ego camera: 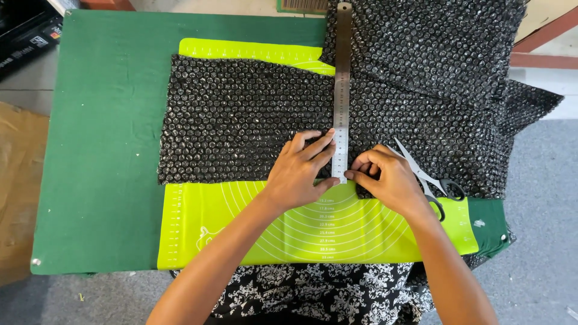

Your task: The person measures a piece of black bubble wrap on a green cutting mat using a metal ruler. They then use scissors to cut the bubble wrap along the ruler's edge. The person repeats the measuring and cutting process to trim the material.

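Note:
A sheet of black bubble wrap [241, 120] lies across a lime-green cutting mat [241, 229] on a green-covered table [102, 150]. A long steel ruler [342, 78] lies upright across the wrap, its lower end at the wrap's near edge. My left hand [301, 171] presses flat on the wrap with its fingertips against the ruler's left side. My right hand [385, 177] pinches the wrap's near edge just right of the ruler's lower end. Grey scissors [430, 180] rest on the wrap right beside my right hand, untouched.
More bubble wrap [433, 42] is bunched at the back right and hangs over the table's right edge. A dark box [27, 33] sits at the far left corner. Brown cardboard [18, 192] lies on the floor at left. Patterned black-and-white cloth [313, 295] covers my lap.

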